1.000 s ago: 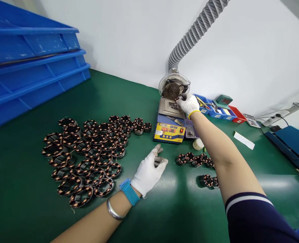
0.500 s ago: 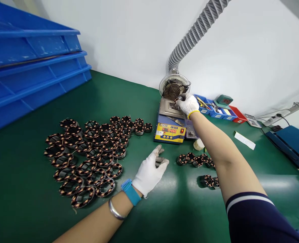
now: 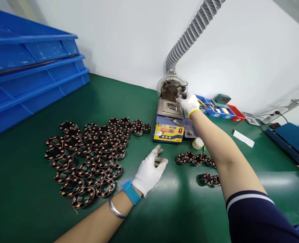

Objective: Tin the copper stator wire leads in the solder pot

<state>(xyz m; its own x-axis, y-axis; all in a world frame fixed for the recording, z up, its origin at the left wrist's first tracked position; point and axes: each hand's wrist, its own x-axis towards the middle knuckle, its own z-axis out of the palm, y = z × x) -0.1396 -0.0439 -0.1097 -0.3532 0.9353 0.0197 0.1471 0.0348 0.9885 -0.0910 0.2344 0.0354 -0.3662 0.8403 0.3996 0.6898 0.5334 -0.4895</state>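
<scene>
My right hand (image 3: pixel 190 103), in a white glove with a yellow cuff, grips a small motor stator (image 3: pixel 177 97) with copper windings. Most of it is hidden by the fingers. It is held above the far right part of a solder pot (image 3: pixel 168 133), whose square molten pool (image 3: pixel 171 106) shows below and left of the stator. My left hand (image 3: pixel 149 172), also gloved, hovers over or rests on the green table, which I cannot tell. Its thumb and fingers are apart and hold nothing. Left of it stand many wound stators (image 3: pixel 98 155) grouped together.
An extractor fan (image 3: pixel 171 91) with a grey hose stands behind the pot. More stators (image 3: pixel 197 160) and a white round tub (image 3: pixel 197 144) lie near my right forearm. Blue crates (image 3: pixel 38 77) are stacked at left. Small bins (image 3: pixel 214 113) line the wall; a teal box (image 3: pixel 291 141) sits right.
My right hand has lifted the stator slightly up and away from the solder pool, so more of the pool shows. My left hand stays in place. The view has shifted a little.
</scene>
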